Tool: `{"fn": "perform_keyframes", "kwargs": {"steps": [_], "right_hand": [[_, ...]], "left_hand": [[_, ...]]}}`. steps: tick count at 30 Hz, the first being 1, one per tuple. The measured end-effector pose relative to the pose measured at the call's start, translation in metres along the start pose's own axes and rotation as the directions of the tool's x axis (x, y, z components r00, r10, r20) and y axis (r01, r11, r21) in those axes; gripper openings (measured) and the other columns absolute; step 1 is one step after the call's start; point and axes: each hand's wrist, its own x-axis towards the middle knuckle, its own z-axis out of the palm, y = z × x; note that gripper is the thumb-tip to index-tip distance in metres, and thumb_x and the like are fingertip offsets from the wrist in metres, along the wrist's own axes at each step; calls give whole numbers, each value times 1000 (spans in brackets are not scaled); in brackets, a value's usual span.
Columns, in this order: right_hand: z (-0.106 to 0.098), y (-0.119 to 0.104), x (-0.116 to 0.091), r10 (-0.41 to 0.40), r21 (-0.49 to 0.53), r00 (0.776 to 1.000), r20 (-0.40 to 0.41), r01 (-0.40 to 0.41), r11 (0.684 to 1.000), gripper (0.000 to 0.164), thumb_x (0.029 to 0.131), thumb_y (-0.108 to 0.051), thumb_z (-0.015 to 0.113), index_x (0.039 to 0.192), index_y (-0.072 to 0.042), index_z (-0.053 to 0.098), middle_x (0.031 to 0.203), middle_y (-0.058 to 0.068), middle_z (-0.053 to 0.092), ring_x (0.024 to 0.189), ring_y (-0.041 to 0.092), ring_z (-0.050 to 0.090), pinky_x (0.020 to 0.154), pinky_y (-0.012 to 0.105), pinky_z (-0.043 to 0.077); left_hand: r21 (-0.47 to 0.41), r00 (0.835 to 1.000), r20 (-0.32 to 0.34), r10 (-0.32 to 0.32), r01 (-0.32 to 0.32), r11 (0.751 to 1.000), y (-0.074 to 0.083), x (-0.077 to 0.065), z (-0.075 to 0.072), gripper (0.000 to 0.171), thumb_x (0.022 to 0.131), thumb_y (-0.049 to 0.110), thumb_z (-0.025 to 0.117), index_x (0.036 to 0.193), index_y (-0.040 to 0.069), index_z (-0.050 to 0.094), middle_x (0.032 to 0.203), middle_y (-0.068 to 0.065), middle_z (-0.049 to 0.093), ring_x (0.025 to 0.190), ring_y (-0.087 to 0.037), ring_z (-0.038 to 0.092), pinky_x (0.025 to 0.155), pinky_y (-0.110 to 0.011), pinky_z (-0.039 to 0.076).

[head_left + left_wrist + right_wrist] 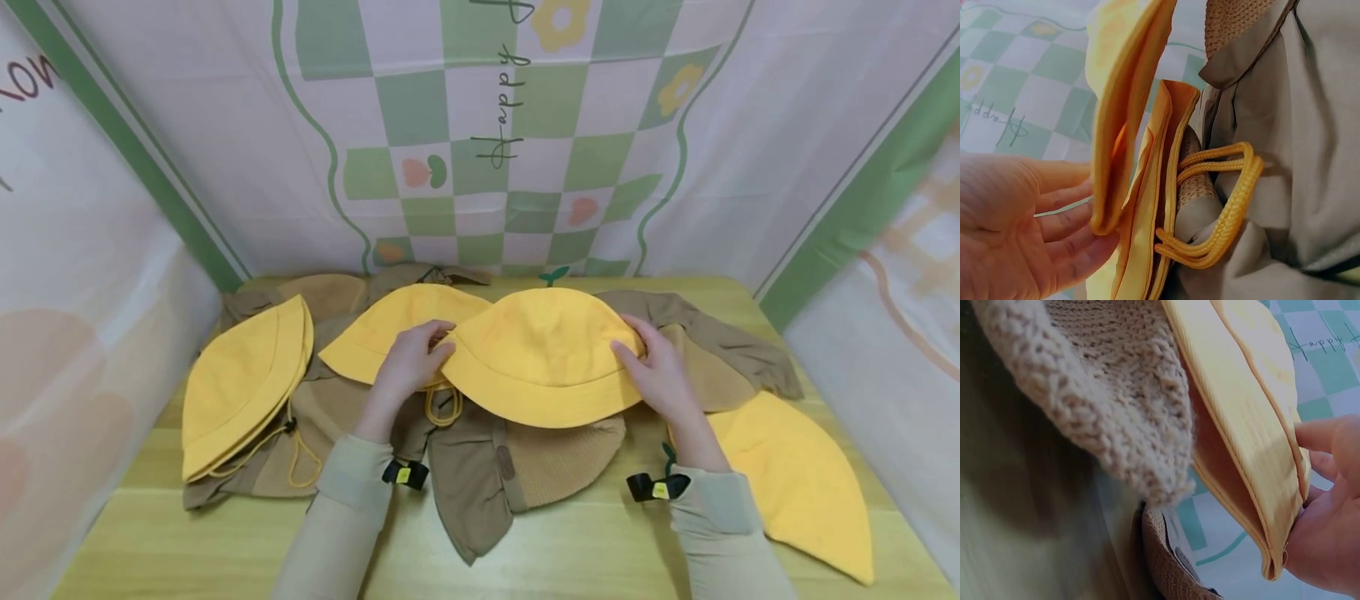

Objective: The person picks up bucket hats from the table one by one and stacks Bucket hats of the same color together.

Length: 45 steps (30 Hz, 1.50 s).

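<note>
A folded yellow bucket hat (551,358) with a green sprout on top is held in front of me by its two ends. My left hand (408,358) pinches its left brim corner, and in the left wrist view the fingers (1075,244) lie at that folded edge. On the opposite end, my right hand (660,367) grips the hat, thumb on the front and other fingers partly hidden behind. Another yellow hat (408,321) lies behind the left hand, a looped yellow cord (444,408) hanging below it. Under the held hat lies a brown cap with a tan knitted part (566,467).
Stacked yellow hats (243,383) with a corded toggle lie on brown hats at the left. A yellow hat (802,479) lies at the right, by a brown hat (720,350). Printed cloth (465,108) closes off the back and sides of the wooden table (585,550).
</note>
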Motion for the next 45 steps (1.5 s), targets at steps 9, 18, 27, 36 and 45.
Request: {"fn": "perform_keyframes", "kwargs": {"steps": [9, 18, 27, 36, 45], "right_hand": [[4, 1, 0, -3, -42, 999, -36, 1, 999, 48, 105, -26, 51, 144, 2, 46, 142, 30, 51, 102, 34, 50, 81, 22, 35], [5, 3, 0, 4, -47, 1000, -25, -5, 999, 49, 106, -26, 50, 145, 2, 45, 145, 30, 49, 106, 34, 51, 83, 22, 35], [5, 4, 1, -11, -41, 1000, -22, 10, 999, 47, 106, -24, 49, 145, 3, 45, 145, 30, 49, 105, 34, 53, 80, 17, 36], [4, 6, 0, -30, 24, 1000, -7, 30, 999, 46, 104, -13, 45, 146, 4, 43, 148, 30, 45, 112, 31, 50, 82, 4, 31], [2, 8, 0, -50, 24, 999, 1, 50, 998, 46, 105, -14, 48, 147, 4, 43, 150, 30, 43, 136, 44, 44, 105, 34, 41]], "left_hand": [[52, 990, -138, -12, 19, 998, -16, 0, -19, 41, 102, 26, 58, 138, 8, 58, 143, -18, 55, 135, -40, 47, 111, -57, 38], [192, 951, -237, -198, 246, 950, -41, -2, -36, 58, 102, 36, 55, 151, 8, 39, 154, -20, 40, 144, -42, 33, 117, -65, 19], [187, 938, -212, -275, 316, 930, -53, -4, -36, 61, 105, 35, 49, 155, 4, 31, 154, -26, 36, 143, -44, 32, 121, -61, 17], [70, 910, -356, -213, 253, 965, -51, -3, -37, 51, 104, 29, 53, 146, 0, 45, 138, -28, 44, 130, -42, 44, 110, -62, 29], [-7, 866, -493, -82, 90, 996, -39, -9, -54, 30, 106, 22, 50, 124, 3, 64, 110, -23, 70, 87, -41, 62, 87, -53, 46]]}}
